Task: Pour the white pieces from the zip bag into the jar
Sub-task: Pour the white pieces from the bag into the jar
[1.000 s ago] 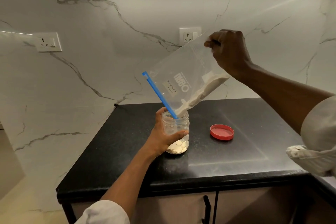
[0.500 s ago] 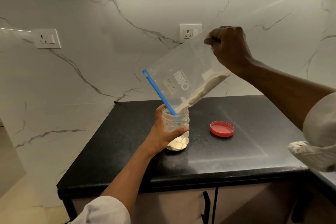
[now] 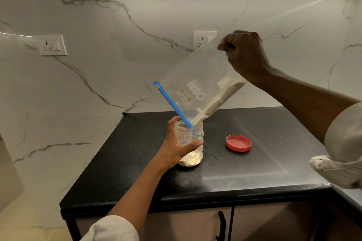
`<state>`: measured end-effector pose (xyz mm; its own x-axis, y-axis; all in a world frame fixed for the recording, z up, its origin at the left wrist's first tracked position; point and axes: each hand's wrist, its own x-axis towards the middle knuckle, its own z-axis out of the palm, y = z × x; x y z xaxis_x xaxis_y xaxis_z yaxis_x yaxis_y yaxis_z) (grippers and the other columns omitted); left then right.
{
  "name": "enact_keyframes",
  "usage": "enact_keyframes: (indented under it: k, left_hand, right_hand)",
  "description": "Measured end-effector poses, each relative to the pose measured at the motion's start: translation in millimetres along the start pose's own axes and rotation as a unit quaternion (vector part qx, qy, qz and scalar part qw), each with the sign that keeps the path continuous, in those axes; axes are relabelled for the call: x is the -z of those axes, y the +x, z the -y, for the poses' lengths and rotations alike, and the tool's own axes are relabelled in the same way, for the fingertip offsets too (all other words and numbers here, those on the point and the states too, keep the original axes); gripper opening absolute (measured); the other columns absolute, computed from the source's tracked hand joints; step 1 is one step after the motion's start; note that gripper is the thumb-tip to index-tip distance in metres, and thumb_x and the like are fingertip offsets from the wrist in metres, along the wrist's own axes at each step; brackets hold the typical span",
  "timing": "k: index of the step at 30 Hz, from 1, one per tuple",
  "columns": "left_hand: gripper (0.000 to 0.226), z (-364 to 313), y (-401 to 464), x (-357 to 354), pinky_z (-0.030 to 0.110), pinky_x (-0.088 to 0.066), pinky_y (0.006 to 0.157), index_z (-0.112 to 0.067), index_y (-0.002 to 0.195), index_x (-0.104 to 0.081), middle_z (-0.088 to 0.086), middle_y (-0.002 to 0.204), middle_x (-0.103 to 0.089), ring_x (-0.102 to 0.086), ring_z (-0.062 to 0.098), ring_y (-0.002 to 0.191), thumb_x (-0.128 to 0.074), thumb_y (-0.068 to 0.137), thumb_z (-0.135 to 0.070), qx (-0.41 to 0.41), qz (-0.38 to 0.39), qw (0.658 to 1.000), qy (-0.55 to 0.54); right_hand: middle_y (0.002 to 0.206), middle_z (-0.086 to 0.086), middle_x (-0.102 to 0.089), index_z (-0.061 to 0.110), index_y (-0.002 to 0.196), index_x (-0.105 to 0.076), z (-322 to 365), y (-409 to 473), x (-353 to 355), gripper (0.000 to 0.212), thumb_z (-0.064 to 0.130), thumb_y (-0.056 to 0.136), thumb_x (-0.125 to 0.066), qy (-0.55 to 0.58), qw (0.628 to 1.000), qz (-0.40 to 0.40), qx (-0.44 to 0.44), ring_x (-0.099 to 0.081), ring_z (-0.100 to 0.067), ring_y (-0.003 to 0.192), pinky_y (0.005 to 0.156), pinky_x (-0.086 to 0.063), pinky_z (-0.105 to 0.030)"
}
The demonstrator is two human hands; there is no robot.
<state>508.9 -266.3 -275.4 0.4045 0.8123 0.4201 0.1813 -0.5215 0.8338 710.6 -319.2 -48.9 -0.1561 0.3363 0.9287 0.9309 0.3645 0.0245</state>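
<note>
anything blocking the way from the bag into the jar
Nothing visible does. The red lid lies off to the side on the counter, the jar is open, and the zip bag has its low corner at the jar's mouth.

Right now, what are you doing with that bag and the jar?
The right hand holds the zip bag tilted up by a corner, its open end at the jar's mouth. The left hand steadies the jar on the black counter. Some white pieces lie at the bottom; more remain in the bag. The red lid lies nearby.
</note>
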Motion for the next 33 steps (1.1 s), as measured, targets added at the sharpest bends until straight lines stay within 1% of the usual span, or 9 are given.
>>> enact_keyframes:
  k: [1,3,9,14,18,23,26,29,33]
  left_hand:
    - [0.094,0,0,0,0.029,-0.040,0.105,-0.062,0.126,-0.012,-0.016,0.138,-0.035,-0.046,0.002,0.126,-0.083,0.064,-0.055,0.000,0.000,1.000,-0.001]
    - [0.096,0,0,0,0.035,-0.039,0.109,-0.057,0.129,-0.012,-0.012,0.141,-0.034,-0.046,0.006,0.128,-0.083,0.064,-0.054,0.001,0.004,1.000,-0.007]
    - [0.094,-1,-1,0,0.033,-0.036,0.108,-0.063,0.126,-0.012,-0.012,0.142,-0.032,-0.042,0.007,0.128,-0.082,0.065,-0.055,0.004,-0.003,1.000,0.002]
    - [0.096,-1,-1,0,0.029,-0.036,0.106,-0.057,0.131,-0.012,-0.013,0.142,-0.032,-0.042,0.001,0.127,-0.082,0.066,-0.055,-0.007,-0.002,1.000,0.001]
    - [0.094,-1,-1,0,0.028,-0.037,0.103,-0.065,0.125,-0.011,-0.016,0.139,-0.032,-0.043,0.000,0.125,-0.082,0.064,-0.058,-0.004,-0.003,1.000,0.001]
    - [0.094,2,0,0,0.037,-0.037,0.109,-0.063,0.127,-0.013,-0.017,0.139,-0.033,-0.043,0.003,0.128,-0.083,0.066,-0.055,-0.007,-0.006,1.000,0.003]
    - [0.094,2,0,0,0.036,-0.040,0.109,-0.061,0.128,-0.013,-0.018,0.139,-0.035,-0.045,0.001,0.127,-0.084,0.067,-0.054,-0.012,-0.006,1.000,0.004]
    - [0.092,2,0,0,0.034,-0.043,0.107,-0.061,0.126,-0.016,-0.019,0.135,-0.038,-0.048,-0.001,0.124,-0.085,0.067,-0.049,-0.011,-0.005,1.000,-0.006]
    - [0.091,2,0,0,0.022,-0.041,0.100,-0.062,0.125,-0.015,-0.032,0.129,-0.034,-0.047,-0.006,0.121,-0.084,0.066,-0.051,-0.007,-0.006,1.000,-0.003]
  right_hand:
    - [0.091,-0.015,-0.072,-0.001,0.096,-0.073,0,0,0,0.020,0.015,0.093,-0.063,-0.001,1.000,-0.006,-0.001,-0.066,-0.026,0.082,0.080,-0.054,-0.038]
    - [0.090,-0.015,-0.072,-0.001,0.096,-0.073,0,0,0,0.020,0.015,0.093,-0.063,-0.001,1.000,-0.006,0.000,-0.066,-0.026,0.082,0.079,-0.054,-0.037]
    - [0.088,-0.015,-0.071,-0.001,0.094,-0.073,-2,2,-2,0.018,0.014,0.093,-0.063,-0.002,1.000,-0.014,-0.002,-0.066,-0.026,0.079,0.077,-0.053,-0.037]
    - [0.084,-0.013,-0.070,-0.001,0.092,-0.073,-1,0,-7,0.017,0.012,0.092,-0.062,-0.002,1.000,-0.001,0.009,-0.064,-0.023,0.076,0.072,-0.051,-0.031]
    - [0.084,-0.013,-0.070,0.000,0.091,-0.073,-2,3,-9,0.017,0.012,0.093,-0.062,0.002,1.000,-0.004,0.005,-0.063,-0.022,0.075,0.070,-0.049,-0.027]
    - [0.084,-0.013,-0.071,0.000,0.092,-0.073,-2,6,-8,0.016,0.013,0.092,-0.063,0.002,1.000,-0.019,0.004,-0.058,-0.015,0.073,0.069,-0.040,-0.020]
    - [0.086,-0.013,-0.070,0.000,0.093,-0.073,-1,3,-10,0.018,0.014,0.093,-0.062,-0.003,1.000,-0.004,0.018,-0.063,-0.021,0.075,0.069,-0.042,-0.022]
    - [0.087,-0.014,-0.071,-0.001,0.095,-0.073,-3,5,-9,0.019,0.015,0.093,-0.062,-0.005,1.000,-0.014,0.015,-0.064,-0.024,0.077,0.071,-0.048,-0.027]
    - [0.088,-0.015,-0.071,-0.001,0.096,-0.073,-5,7,-6,0.019,0.014,0.093,-0.063,-0.014,1.000,-0.017,0.020,-0.065,-0.025,0.079,0.072,-0.049,-0.027]
